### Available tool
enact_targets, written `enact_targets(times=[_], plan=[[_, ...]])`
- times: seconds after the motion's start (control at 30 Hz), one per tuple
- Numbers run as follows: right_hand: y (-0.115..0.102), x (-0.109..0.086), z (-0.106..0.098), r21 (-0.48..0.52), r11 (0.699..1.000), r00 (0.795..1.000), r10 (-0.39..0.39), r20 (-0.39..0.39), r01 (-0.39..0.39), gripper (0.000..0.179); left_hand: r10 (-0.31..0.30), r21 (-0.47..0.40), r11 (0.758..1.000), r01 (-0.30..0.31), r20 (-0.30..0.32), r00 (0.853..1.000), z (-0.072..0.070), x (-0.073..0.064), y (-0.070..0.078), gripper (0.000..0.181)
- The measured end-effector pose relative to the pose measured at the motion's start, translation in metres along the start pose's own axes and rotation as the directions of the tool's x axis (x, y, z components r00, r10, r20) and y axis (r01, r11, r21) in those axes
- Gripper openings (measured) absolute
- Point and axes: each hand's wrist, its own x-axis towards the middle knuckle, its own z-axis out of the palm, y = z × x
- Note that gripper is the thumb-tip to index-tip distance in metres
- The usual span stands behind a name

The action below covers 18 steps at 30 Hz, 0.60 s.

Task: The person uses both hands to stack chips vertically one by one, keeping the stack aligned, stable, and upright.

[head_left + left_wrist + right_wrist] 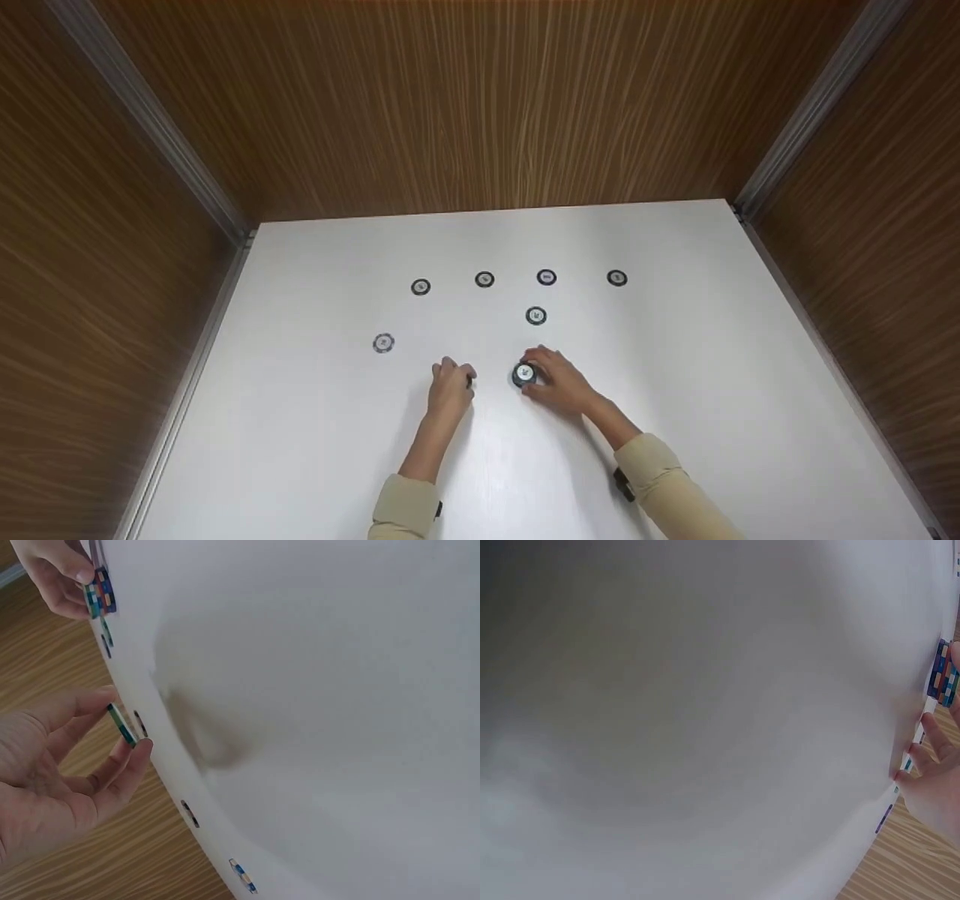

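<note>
In the head view my left hand (448, 391) is over the white table with a single poker chip (469, 382) pinched at its fingertips. The left wrist view shows that chip (122, 725) edge-on, green and white, between thumb and fingers. To the right, my right hand (561, 384) grips a short stack of poker chips (524, 373) by its sides, thumb on the near side. Blue, orange and green edges show on this stack (941, 675) in the right wrist view, where the other fingers of the right hand (936, 776) spread beside it.
On the white table (300, 420), a row of flat chips lies farther back, from the left chip (421, 287) to the right chip (617, 278). Another chip (536, 316) lies beyond the stack, and a paler chip (384, 343) left of my left hand. Wood-grain panels (480, 105) surround the table.
</note>
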Motion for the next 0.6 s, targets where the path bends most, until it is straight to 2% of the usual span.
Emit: enact_targets(times=[0.33, 0.6], plan=[[-0.001, 0.000, 0.000, 0.006, 0.998, 0.998, 0.057, 0.001, -0.057, 0.047, 0.060, 0.018, 0.998, -0.060, 0.012, 0.998, 0.004, 0.007, 0.013, 0.021], [0.001, 0.002, 0.003, -0.022, 1.000, 0.999, 0.020, -0.028, -0.021, 0.043, 0.122, 0.037, 0.992, -0.123, 0.041, 0.992, 0.016, 0.013, 0.026, 0.021]])
